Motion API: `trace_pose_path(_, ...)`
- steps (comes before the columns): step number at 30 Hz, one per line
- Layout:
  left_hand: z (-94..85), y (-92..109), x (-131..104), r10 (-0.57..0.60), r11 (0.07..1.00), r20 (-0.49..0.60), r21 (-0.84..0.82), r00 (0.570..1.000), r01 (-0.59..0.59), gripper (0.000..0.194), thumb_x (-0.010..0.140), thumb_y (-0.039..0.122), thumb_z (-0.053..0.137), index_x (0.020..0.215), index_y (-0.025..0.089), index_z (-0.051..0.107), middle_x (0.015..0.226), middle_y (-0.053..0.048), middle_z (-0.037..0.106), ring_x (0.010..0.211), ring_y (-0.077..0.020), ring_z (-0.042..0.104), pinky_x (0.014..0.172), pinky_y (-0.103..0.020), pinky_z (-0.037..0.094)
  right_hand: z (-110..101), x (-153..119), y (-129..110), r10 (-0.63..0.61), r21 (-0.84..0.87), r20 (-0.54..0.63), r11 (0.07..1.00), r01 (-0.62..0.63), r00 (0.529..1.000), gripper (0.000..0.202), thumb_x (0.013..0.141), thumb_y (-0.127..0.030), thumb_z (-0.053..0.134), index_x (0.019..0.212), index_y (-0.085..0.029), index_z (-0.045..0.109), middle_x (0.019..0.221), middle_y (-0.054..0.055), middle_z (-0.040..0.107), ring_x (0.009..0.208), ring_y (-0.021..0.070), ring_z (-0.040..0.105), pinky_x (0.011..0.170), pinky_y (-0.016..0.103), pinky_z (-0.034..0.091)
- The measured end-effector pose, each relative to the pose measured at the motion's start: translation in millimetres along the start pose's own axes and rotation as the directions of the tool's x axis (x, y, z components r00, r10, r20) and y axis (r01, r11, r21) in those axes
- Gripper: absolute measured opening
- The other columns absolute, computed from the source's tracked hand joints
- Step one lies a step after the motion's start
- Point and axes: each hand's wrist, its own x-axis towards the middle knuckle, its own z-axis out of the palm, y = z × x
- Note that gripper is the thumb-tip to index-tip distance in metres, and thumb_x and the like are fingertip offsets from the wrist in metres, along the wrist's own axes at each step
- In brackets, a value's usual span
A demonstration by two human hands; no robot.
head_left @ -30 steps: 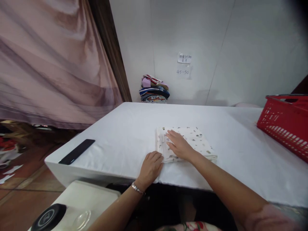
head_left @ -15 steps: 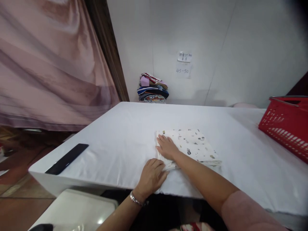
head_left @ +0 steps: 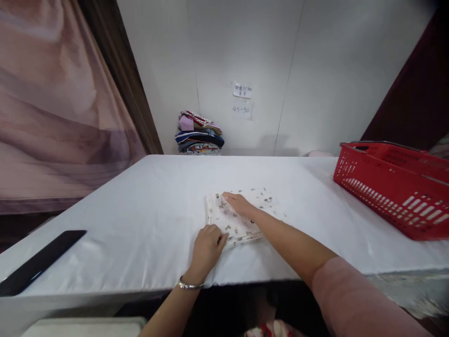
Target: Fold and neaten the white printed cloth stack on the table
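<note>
White cloth (head_left: 233, 227) looks light and limp, best held by folded edges; right hand (head_left: 240, 205) lies unclenched on it, left hand (head_left: 206, 245) at near-left corner, grip unclear.

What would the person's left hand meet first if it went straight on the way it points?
Most likely the folded white cloth with small printed motifs; the left hand lies at its near left corner, though exact contact is unclear.

On the table (head_left: 140, 196) lies the folded cloth (head_left: 242, 227), left of the basket (head_left: 389, 187), right of the dark strip (head_left: 42, 262)
</note>
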Motion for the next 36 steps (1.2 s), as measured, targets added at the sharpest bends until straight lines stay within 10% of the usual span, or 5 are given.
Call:
trace_pose_path(5,-2.4,0,0,-0.031,0.999,0.037,0.007,0.999,0.031,0.028,0.085,0.029,0.046,0.06,0.018,0.048,0.068,-0.002,0.054,0.071,-0.0157,0.048,0.066,-0.029,0.035,-50,-33,51,0.008,-0.393,-0.151,0.917,-0.067,0.989,0.054,0.09,-0.044,0.028,0.136,-0.016,0.035,0.146,0.008,0.027,0.136,0.0223,0.012,0.109,0.043,0.007)
trace_pose_path(12,-20.8,8,16,-0.176,0.984,0.259,0.076,0.95,0.161,0.023,0.079,0.032,0.052,0.061,0.018,0.053,0.07,-0.002,0.057,0.07,-0.0162,0.052,0.062,-0.028,0.037,-45,-54,105,0.185,-0.563,-0.102,0.8,-0.21,0.978,0.059,0.09,-0.048,0.022,0.138,-0.015,0.03,0.149,0.008,0.018,0.136,0.0248,0.009,0.105,0.045,0.017)
trace_pose_path(21,16.4,-4,99,-0.281,0.944,0.111,0.213,0.953,0.253,0.051,0.085,0.047,0.039,0.123,0.015,0.048,0.139,-0.014,0.038,0.131,-0.0291,0.024,0.103,-0.044,0.023,-46,-52,101,0.215,-0.566,-0.088,0.793,-0.226,0.973,0.06,0.09,-0.049,0.02,0.139,-0.017,0.027,0.15,0.006,0.015,0.136,0.0236,0.008,0.105,0.043,0.019)
trace_pose_path(31,43.3,-26,94,-0.392,0.915,0.216,0.186,0.894,0.357,0.067,0.085,0.052,0.031,0.134,0.007,0.033,0.145,-0.015,0.026,0.137,-0.0258,0.011,0.102,-0.037,0.03,-51,-38,78,0.269,-0.589,-0.069,0.766,-0.257,0.961,0.055,0.089,-0.046,0.026,0.135,-0.017,0.035,0.148,0.01,0.019,0.136,0.0258,0.01,0.105,0.052,0.009)
trace_pose_path(36,44.7,-26,93,-0.376,0.921,0.185,0.178,0.908,0.346,0.063,0.085,0.049,0.033,0.133,0.008,0.036,0.144,-0.015,0.028,0.136,-0.0262,0.013,0.102,-0.038,0.031,-29,-7,24,-0.008,-0.524,-0.025,0.852,-0.006,1.0,0.058,0.09,-0.048,0.025,0.138,-0.016,0.03,0.148,0.011,0.021,0.136,0.0234,0.008,0.107,0.049,0.005)
